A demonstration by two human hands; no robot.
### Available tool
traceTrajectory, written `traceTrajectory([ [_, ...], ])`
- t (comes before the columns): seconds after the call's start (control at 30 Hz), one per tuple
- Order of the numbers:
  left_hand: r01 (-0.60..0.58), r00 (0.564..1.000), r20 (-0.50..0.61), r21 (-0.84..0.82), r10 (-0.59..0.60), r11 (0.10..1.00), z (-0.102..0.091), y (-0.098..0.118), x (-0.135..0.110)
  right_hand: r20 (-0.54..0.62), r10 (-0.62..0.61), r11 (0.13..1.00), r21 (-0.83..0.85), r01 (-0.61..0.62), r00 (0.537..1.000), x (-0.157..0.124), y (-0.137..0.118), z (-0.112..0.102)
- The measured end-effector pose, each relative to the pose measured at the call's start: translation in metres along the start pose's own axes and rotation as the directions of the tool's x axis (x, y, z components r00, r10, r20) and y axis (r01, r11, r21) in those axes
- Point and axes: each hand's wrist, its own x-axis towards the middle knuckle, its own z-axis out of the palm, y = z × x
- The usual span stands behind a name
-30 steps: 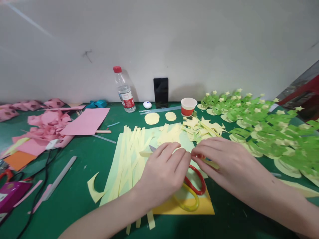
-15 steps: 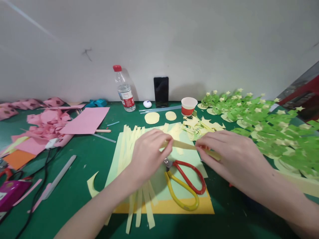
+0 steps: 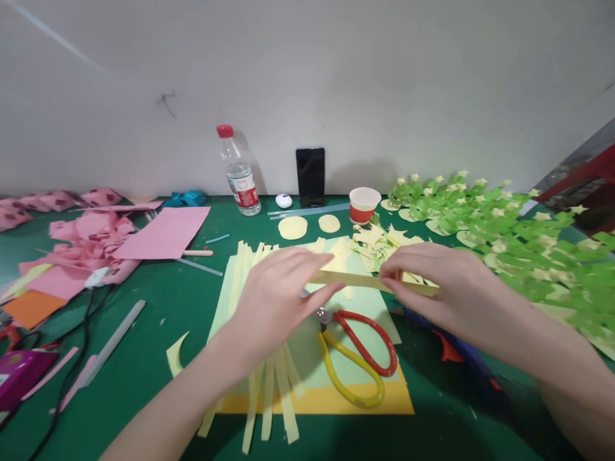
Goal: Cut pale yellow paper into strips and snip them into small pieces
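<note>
- In the head view, a pale yellow strip [image 3: 358, 279] is now stretched in the air between both hands, above the light green sheet [image 3: 368, 299]; one second ago the hands were almost together.
- The left hand [image 3: 276, 298] has been drawn away, and since half a second ago its thumb and fingers have been parted around the strip's end; whether contact is kept inside cannot be told.
- By the right hand [image 3: 437, 272], the strip is pinched, and a length is seen past the pinch.
- The scissors [image 3: 323, 315], uncovered since then, are left untouched on the sheet; the blue tool [image 3: 473, 366] is better seen below the right forearm.
- It is judged that the strip is now supported mainly by the right hand.
</note>
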Motion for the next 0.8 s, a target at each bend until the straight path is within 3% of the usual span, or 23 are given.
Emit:
traceTrajectory([
  [0.3, -0.001, 0.998, 0.061, -0.153, 0.01, 0.988, 0.003, 0.021, -0.007, -0.157, -0.037, 0.988, 0.143, 0.06, 0.987, 0.0, -0.021, 0.016],
  [0.57, 0.07, 0.992, 0.117, -0.219, -0.045, 0.973, -0.001, 0.027, -0.009, -0.065, -0.035, 0.98, 0.194, 0.047, 0.997, 0.001, -0.022, 0.016],
  [0.8, 0.199, 0.97, 0.183, -0.209, -0.161, 0.957, -0.028, 0.019, -0.001, 0.077, 0.121, 0.964, 0.228, -0.135, 0.99, 0.0, -0.017, 0.002],
])
